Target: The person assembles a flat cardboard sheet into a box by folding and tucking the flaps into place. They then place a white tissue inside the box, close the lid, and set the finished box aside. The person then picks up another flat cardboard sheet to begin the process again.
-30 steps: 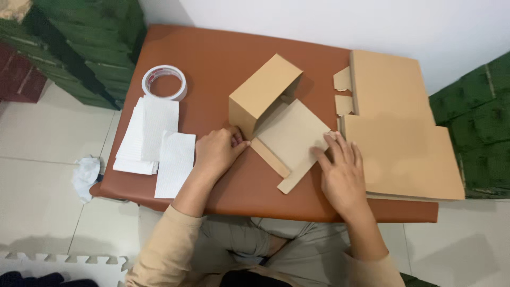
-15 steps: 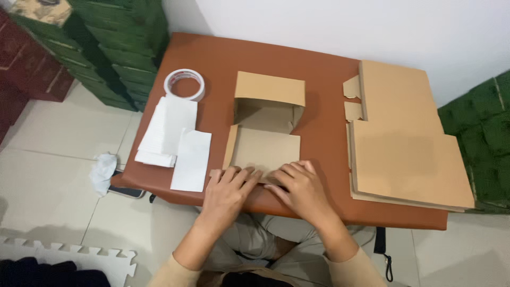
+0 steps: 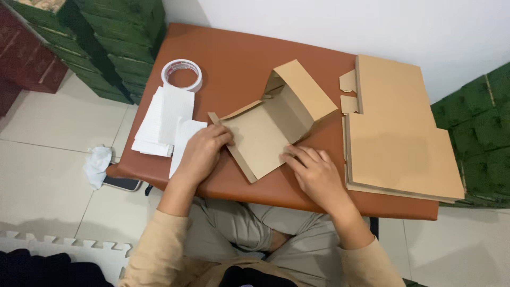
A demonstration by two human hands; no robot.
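- Since before, we have turned the box (image 3: 276,122) askew.
- Left hand (image 3: 204,151) pinches its flap, creasing it.
- Right hand (image 3: 316,172) lies flat and open, steadying the base.

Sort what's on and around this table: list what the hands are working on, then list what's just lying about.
In use:
left hand
right hand
cardboard box, half folded

Lying about:
stack of flat cardboard
tape roll
white paper sheets
crumpled tissue on the floor
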